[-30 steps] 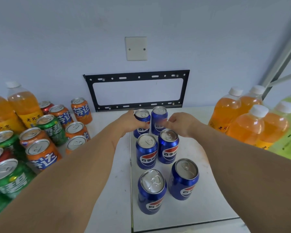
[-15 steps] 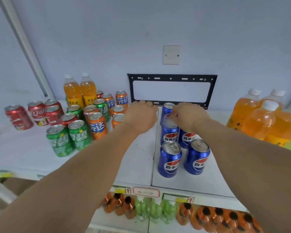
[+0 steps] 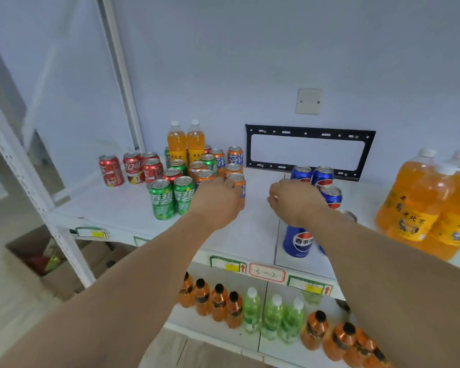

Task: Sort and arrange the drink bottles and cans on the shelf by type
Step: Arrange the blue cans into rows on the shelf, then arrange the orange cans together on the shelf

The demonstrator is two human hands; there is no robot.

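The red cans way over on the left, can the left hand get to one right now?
Probably yes: the left hand is by the orange cans, and the red cans stand open-fronted further left.

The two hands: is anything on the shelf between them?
No. In the head view, only bare white shelf lies between the left hand, at the orange can, and the right hand by the blue cans.

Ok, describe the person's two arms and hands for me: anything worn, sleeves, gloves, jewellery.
Both forearms come in bare from the bottom of the picture, with no sleeve in view on either. The left hand and the right hand are bare too: no gloves. No watch, wristband or ring shows on the parts that can be seen; the fingers are partly hidden, so a ring there cannot be ruled out.
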